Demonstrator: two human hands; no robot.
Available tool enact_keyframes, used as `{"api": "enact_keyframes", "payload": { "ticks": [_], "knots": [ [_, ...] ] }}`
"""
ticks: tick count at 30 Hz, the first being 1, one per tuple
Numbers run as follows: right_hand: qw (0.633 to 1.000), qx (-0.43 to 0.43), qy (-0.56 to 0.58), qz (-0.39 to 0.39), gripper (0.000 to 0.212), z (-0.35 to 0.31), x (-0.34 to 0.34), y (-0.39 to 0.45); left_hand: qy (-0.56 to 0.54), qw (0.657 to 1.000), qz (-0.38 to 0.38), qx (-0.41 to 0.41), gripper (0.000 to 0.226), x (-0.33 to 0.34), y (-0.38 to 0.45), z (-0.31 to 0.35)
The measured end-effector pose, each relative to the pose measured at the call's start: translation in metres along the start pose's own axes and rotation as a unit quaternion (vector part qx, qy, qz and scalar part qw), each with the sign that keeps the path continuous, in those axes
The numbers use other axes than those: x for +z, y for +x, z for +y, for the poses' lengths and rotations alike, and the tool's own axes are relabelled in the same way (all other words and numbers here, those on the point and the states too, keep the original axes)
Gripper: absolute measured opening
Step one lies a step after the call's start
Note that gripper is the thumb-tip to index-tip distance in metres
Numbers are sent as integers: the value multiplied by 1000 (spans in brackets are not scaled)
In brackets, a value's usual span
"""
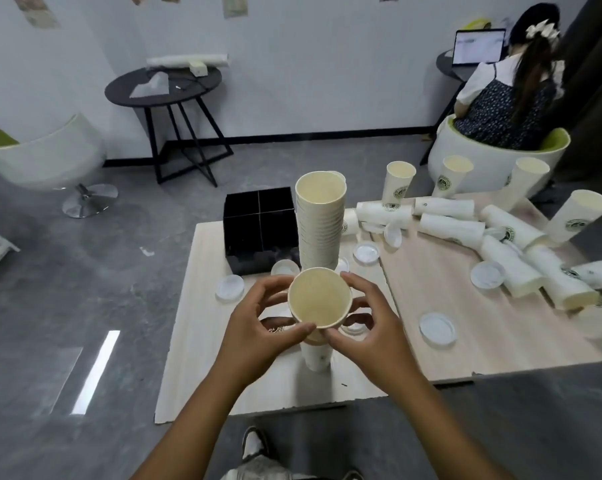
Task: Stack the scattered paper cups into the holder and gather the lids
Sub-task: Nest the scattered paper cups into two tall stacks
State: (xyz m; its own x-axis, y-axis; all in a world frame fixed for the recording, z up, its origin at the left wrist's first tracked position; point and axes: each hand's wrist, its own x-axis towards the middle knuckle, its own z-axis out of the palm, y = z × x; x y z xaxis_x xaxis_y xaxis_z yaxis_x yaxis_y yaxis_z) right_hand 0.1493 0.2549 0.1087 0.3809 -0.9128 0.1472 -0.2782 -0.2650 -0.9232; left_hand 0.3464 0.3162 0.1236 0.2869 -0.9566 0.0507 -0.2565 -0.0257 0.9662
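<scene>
Tabletop: pale wood, filling the centre and right of the frame, seen from above.
Holder: black box split into four compartments, upper centre of the tabletop; none of its compartments visibly holds a cup.
Tall stack: many nested cups standing upright, mouth up, just right of the holder, on the tabletop rather than inside it as far as the view shows.
Loose cups: about a dozen at the right; most lie on their sides with long axes pointing various ways, a few stand upright along the far edge.
Held cup: lower centre, upright, mouth facing the camera, long axis vertical, seemingly on top of a short stack below it.
Left hand: fingers curled round the held cup's rim.
Right hand: fingers likewise clamped on the rim from the other side.
Lids: several clear discs scattered flat on the tabletop, not gathered.
Progress: roughly halfway on stacking, by my judgement; filling the holder and collecting the lids remain.
</scene>
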Motion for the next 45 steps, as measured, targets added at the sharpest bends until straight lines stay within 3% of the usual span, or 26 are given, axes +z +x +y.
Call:
{"api": "enact_keyframes", "payload": {
  "ticks": [8,14,22,30,34,38,45],
  "knots": [
    [1000,6,-2,-30,80,31,4,1,15,999,-10,-36,70,9,-1,-24],
    [990,55,-71,-108,89,80,21,3,96,992,-32,-76,70,13,5,-68],
    [992,85,-50,-77,94,84,18,6,168,980,8,-104,63,-34,40,-116],
    [992,96,-68,-37,85,43,37,43,246,957,-129,-86,72,-39,107,-166],
    [991,101,-80,-33,74,37,57,60,268,939,-181,-118,86,-37,119,-199],
    [989,103,-107,-15,64,32,68,66,266,926,-232,-131,81,-38,123,-216],
    [985,125,-115,14,62,14,66,62,243,930,-257,-104,85,-36,127,-210]
  ]
}}
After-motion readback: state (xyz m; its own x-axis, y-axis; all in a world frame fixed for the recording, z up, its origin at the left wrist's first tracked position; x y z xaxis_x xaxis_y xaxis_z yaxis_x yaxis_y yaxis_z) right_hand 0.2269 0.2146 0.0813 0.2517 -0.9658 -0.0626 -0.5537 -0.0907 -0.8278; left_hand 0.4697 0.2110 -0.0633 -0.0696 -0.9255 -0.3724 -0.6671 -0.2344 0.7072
